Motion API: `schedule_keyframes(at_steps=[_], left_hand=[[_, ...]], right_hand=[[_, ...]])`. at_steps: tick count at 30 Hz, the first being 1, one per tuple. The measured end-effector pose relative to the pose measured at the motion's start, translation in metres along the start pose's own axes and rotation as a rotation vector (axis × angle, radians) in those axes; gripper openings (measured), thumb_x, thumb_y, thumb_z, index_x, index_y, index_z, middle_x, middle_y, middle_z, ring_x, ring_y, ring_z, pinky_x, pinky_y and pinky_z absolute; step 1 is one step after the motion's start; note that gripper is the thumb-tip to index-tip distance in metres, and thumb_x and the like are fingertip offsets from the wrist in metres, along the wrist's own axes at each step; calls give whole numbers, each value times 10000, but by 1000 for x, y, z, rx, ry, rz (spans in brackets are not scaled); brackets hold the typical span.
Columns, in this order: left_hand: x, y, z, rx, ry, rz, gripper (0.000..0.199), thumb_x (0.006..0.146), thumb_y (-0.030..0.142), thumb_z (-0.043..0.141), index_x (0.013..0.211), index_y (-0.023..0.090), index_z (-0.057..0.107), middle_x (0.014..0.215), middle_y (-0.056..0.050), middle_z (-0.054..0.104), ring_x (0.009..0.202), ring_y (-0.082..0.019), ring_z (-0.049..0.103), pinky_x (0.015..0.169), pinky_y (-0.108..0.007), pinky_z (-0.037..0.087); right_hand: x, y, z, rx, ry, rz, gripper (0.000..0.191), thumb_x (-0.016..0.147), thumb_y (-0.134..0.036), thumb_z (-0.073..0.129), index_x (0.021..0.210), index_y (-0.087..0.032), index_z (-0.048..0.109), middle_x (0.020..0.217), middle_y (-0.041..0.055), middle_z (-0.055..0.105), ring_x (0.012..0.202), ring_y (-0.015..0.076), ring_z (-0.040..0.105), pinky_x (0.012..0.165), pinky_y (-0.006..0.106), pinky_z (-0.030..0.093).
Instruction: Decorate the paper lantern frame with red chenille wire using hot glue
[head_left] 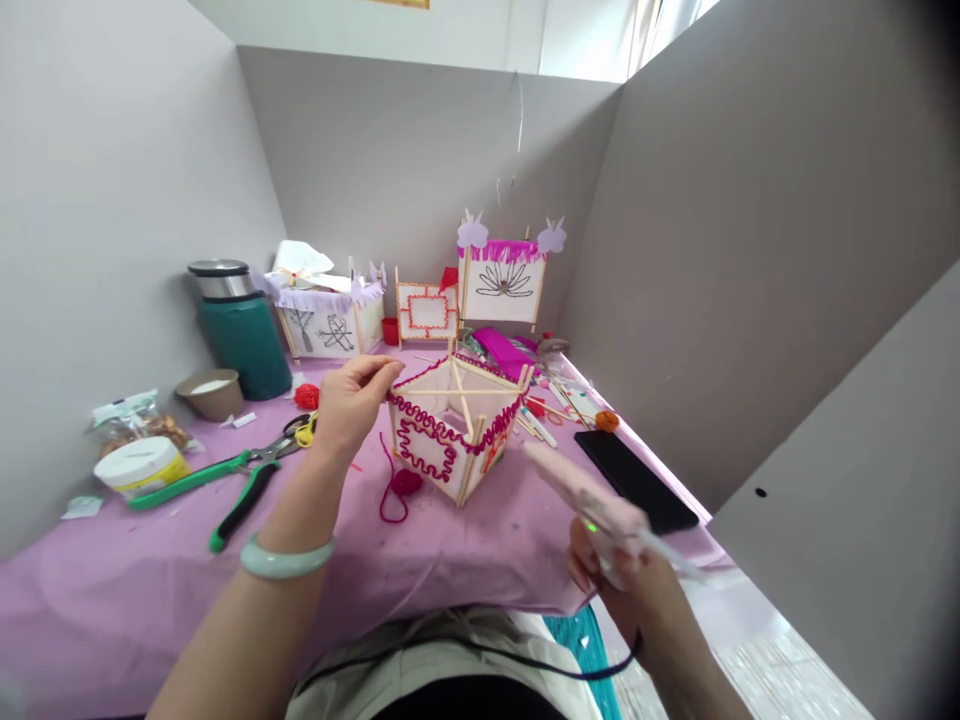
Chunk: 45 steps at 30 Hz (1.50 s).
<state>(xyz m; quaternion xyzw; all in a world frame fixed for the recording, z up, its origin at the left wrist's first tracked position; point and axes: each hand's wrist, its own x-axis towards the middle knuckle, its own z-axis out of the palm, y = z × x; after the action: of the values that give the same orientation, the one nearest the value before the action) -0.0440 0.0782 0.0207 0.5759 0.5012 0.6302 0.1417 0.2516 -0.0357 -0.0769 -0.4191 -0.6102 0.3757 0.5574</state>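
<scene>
A five-sided lantern frame (pixel 458 487) of wooden sticks and white panels stands on the table, trimmed with wavy magenta yarn. My left hand (pixel 352 400) is pinched closed at its upper left corner, on the magenta yarn there; the fingertips partly hide the grip. From a small magenta yarn ball (pixel 407 483) in front of the frame, a loose strand runs up toward that corner. Right of the frame, my right hand (pixel 626 570) is wrapped around a pale pink glue gun (pixel 577 487) with a green light. Its nozzle points up and left toward the frame, apart from it; motion blurs it.
Green-handled pliers (pixel 247 470), a white tub (pixel 142 465), a bowl (pixel 211 398) and a green thermos (pixel 244 335) stand left. A black phone (pixel 637 480) lies right. Decorated panels (pixel 427 310) and a tissue-box craft (pixel 330 325) line the back. Grey partitions (pixel 427 150) enclose the table.
</scene>
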Motion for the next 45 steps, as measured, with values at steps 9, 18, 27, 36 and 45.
schedule_keyframes(at_steps=[9,18,27,36,45], left_hand=[[-26,6,16,142,63,24,259,793,384,612,900,190,747,817,-27,727,717,-159,642,657,-253,500],[-32,0,15,117,61,39,343,809,412,617,1054,192,712,923,-53,721,778,-162,644,734,-273,514],[-35,6,13,172,46,49,329,828,386,601,1058,179,710,966,-57,716,793,-164,650,727,-266,518],[-34,0,13,211,72,110,293,834,371,604,1055,215,716,988,-35,724,830,-169,666,744,-269,532],[-35,3,13,219,85,115,293,831,363,619,1053,200,722,968,-48,732,840,-180,674,780,-298,540]], right_hand=[[-3,-15,27,199,-100,21,473,939,-538,376,1136,-165,591,606,-31,392,516,146,399,537,314,447],[8,-5,38,-352,-106,-240,220,894,-391,494,937,-194,581,726,16,575,612,163,519,594,272,455],[15,-6,43,-387,-126,-293,198,890,-345,481,1011,-200,541,765,21,585,644,176,537,633,283,442],[18,1,43,-388,-87,-387,296,922,-432,464,1074,-190,544,787,36,604,665,190,569,635,295,453],[20,4,46,-448,-71,-414,426,944,-487,418,1177,-151,536,801,63,635,698,214,606,648,319,470]])
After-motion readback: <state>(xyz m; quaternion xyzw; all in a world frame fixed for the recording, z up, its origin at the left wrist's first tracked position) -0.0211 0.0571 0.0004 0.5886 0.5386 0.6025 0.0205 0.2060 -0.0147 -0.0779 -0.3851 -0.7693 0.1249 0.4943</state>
